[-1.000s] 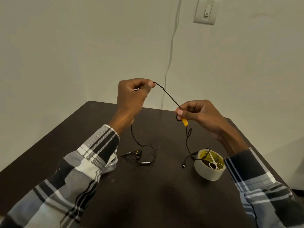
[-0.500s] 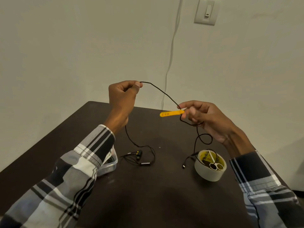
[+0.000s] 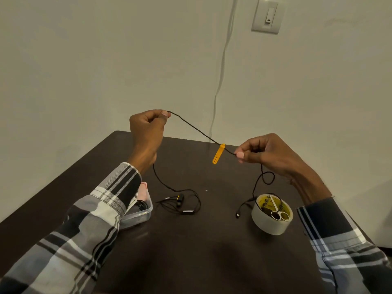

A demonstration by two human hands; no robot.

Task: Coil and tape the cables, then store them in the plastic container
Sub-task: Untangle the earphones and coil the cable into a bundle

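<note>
A thin black earphone cable (image 3: 195,129) is stretched in the air between both hands. My left hand (image 3: 147,132) pinches its upper end, and my right hand (image 3: 258,152) pinches it lower down. A yellow strap (image 3: 218,154) hangs from the cable just left of my right fingertips. The earbud end (image 3: 180,202) lies tangled on the dark table (image 3: 191,251). The plug end (image 3: 238,215) lies beside a roll of tape (image 3: 269,221). The clear plastic container (image 3: 140,215) sits under my left sleeve, with a coiled black cable inside.
Small white-handled scissors (image 3: 279,213) lie inside the tape roll. A white wire (image 3: 220,77) runs down the wall behind the table, below a switch plate (image 3: 267,15). The table's right edge lies close to my right sleeve.
My hands have moved apart and pulled the cable straighter. The yellow strap, which stuck out sideways at my right fingers, now hangs down from the cable.
</note>
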